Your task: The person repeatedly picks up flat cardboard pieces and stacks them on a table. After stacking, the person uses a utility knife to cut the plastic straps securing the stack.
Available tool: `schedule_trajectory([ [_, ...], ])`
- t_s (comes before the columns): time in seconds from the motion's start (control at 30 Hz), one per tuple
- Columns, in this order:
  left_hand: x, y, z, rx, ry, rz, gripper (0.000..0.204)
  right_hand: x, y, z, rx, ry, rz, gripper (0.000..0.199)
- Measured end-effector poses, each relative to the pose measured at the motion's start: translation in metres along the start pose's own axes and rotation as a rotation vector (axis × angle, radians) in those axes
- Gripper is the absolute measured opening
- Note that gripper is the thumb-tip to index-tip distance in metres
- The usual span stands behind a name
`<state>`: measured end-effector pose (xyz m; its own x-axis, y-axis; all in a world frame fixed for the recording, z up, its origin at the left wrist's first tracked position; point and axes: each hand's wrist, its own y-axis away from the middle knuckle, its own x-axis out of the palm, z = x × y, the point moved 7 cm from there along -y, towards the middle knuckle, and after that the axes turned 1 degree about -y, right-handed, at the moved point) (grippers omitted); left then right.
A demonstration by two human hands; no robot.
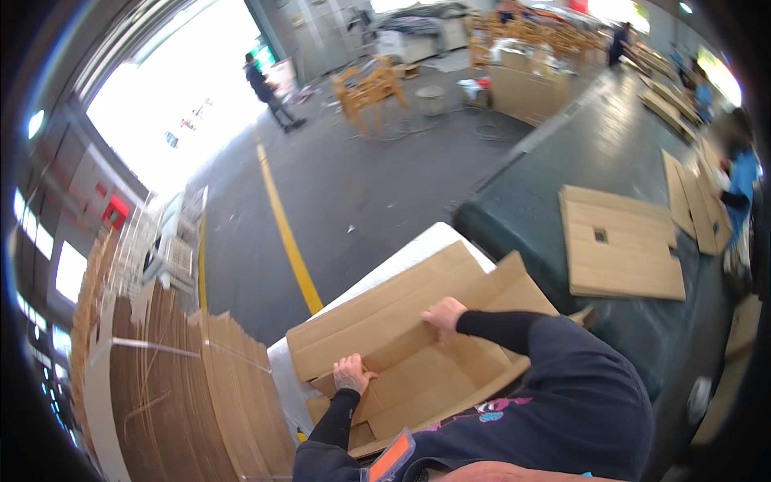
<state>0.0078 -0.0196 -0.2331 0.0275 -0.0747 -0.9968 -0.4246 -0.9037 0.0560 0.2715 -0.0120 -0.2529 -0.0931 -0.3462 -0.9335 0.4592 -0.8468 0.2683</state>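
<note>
A flat brown cardboard box blank (pixel 401 317) lies in front of me on a white table (pixel 418 249). My left hand (pixel 352 374) presses on a lower flap near the blank's left end, fingers spread on the card. My right hand (pixel 443 315) rests palm down on the middle of the blank, by a fold line. Both arms wear dark long sleeves. Neither hand grips anything.
A tall strapped stack of flat cardboard (pixel 185 386) stands at my left. A dark green conveyor belt (pixel 562 161) carries flat cardboard sheets (pixel 620 243) at the right, where a person in blue (pixel 740 181) stands. A yellow floor line (pixel 287 233) runs ahead; another person (pixel 265 88) walks far off.
</note>
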Motion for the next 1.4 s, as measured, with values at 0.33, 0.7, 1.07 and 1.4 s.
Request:
schedule_trajectory([
  [0.33,-0.155,-0.022,-0.01,0.136,0.199,-0.578,0.091,-0.193,0.16,-0.169,0.497,-0.209,-0.512,0.048],
  [0.7,-0.107,0.127,0.005,-0.978,0.803,-0.606,0.061,-0.085,0.555,-0.517,1.415,-0.971,-1.295,0.065],
  [1.07,0.005,0.196,-0.064,-1.482,0.339,-0.117,0.086,0.0,0.5,-0.465,1.831,-1.337,-1.206,0.052],
  [1.4,0.023,0.219,0.091,-1.326,0.346,-0.22,0.088,0.091,0.261,-0.161,0.872,-0.807,-0.4,0.061],
])
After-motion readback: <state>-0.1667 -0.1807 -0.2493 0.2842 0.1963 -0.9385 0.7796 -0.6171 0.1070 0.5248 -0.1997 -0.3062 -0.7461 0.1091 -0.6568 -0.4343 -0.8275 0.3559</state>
